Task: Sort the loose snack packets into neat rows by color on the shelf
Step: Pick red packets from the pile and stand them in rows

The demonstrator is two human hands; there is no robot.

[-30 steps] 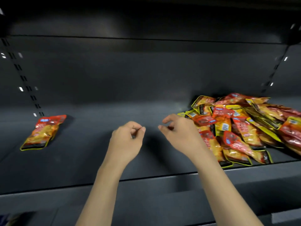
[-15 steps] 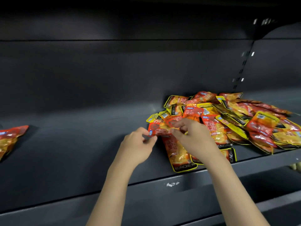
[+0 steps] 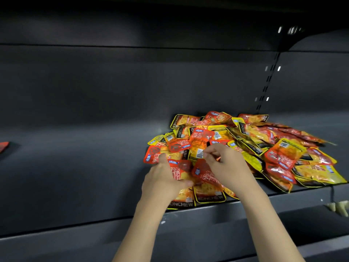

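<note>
Both forearms reach up from the lower edge of the view into the near left side of the pile. The left hand (image 3: 162, 183) lies on the red packets (image 3: 180, 170) at the front of the heap, thumb curled over the upper edge of one and the other fingers wrapped around its lower side, so it grips that packet. The right hand (image 3: 226, 167) sits just beside it, knuckles up, with thumb and forefinger drawn together in a narrow pinch at the edge of a yellow packet (image 3: 197, 154); whether the fingertips actually clamp the foil I cannot tell.

The snack packets (image 3: 264, 148) form a loose, overlapping heap on the right half of the dark grey shelf (image 3: 75, 176), red-faced and yellow-edged ones mixed and tilted every way, some with black KONCHEW lettering along an end. Two front packets reach the shelf lip. A corner of a single red packet (image 3: 3, 146) shows at the far left edge, well apart from the heap.

Half a second earlier the hands met at one red packet on the heap's left fringe, and the lone packet at the left showed more fully. Now both hands are deeper in the pile, the left grasping instead of just touching, and the heap fills more of the view.
</note>
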